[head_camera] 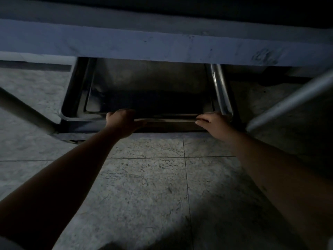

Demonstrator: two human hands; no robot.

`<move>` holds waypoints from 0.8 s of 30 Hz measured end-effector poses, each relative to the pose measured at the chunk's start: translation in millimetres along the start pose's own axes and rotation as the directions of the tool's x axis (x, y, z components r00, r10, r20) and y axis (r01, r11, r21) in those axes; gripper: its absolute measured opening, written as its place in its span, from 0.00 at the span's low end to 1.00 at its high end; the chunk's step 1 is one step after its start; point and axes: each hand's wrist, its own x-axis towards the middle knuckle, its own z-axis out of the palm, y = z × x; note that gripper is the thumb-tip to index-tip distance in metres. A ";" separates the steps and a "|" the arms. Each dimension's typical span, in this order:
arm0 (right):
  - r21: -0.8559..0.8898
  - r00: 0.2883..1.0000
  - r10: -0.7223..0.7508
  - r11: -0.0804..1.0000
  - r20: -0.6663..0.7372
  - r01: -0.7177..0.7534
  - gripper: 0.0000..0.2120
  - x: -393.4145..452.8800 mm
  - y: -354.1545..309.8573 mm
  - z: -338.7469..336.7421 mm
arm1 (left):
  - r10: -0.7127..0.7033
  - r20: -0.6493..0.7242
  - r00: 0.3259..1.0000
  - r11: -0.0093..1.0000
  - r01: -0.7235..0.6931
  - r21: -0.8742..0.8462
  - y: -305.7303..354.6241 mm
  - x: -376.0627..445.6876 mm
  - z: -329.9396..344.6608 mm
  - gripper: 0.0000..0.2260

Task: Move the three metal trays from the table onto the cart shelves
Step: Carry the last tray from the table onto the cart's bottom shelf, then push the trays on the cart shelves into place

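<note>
A dark metal tray lies on the cart's lowest shelf, close to the floor. Its far part is hidden under the pale upper shelf of the cart. My left hand is closed over the tray's near rim, left of the middle. My right hand grips the same rim near its right corner. Both arms reach down and forward. The scene is dim, so the tray's inside shows little detail.
A shiny cart upright stands just behind my right hand. A pale tube slants in from the left, and a grey metal edge slants in from the right. Speckled floor tiles fill the foreground.
</note>
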 end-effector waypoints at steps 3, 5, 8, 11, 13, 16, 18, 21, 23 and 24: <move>-0.053 0.999 -0.025 0.998 -0.024 0.024 0.15 -0.4 -0.9 0.8 | -0.059 0.089 0.994 0.997 0.055 0.045 3.2 3.3 -4.0 0.34; -0.123 0.997 -0.034 0.992 -0.070 0.025 0.17 -1.6 -4.7 0.1 | -0.087 0.066 0.994 0.996 0.085 0.019 4.9 -3.5 -1.5 0.40; -0.278 0.982 0.018 0.958 -0.187 -0.070 0.30 -16.0 -17.1 -3.3 | -0.074 0.069 0.995 0.997 0.074 0.010 14.4 -23.5 3.6 0.51; -0.366 0.986 0.057 0.924 -0.159 -0.113 0.44 -54.3 -50.0 -8.6 | -0.032 0.118 0.992 0.999 0.029 0.025 45.0 -58.2 -13.6 0.51; -0.419 0.996 0.071 0.904 -0.051 -0.085 0.48 -88.6 -74.3 -19.3 | -0.022 0.198 0.980 0.999 0.016 0.030 69.6 -92.5 -40.8 0.51; -0.432 0.988 0.128 0.899 0.088 -0.078 0.52 -150.1 -111.5 -54.4 | -0.026 0.314 0.949 0.999 0.010 0.053 99.8 -153.4 -110.0 0.50; -0.415 0.987 0.133 0.906 0.084 -0.087 0.53 -196.7 -142.5 -88.3 | -0.030 0.347 0.938 0.998 0.008 0.065 119.4 -191.1 -176.8 0.48; -0.376 0.996 0.081 0.924 0.022 -0.066 0.51 -260.5 -203.7 -160.0 | -0.037 0.334 0.942 0.992 -0.005 0.124 154.4 -232.2 -293.9 0.47; -0.350 0.999 0.040 0.936 -0.011 -0.042 0.50 -297.1 -246.7 -218.9 | -0.036 0.291 0.956 0.984 -0.016 0.175 183.8 -258.3 -376.2 0.46; -0.334 0.999 0.021 0.942 -0.040 -0.034 0.50 -312.6 -267.7 -249.8 | -0.036 0.254 0.967 0.981 -0.015 0.195 198.6 -269.3 -416.8 0.46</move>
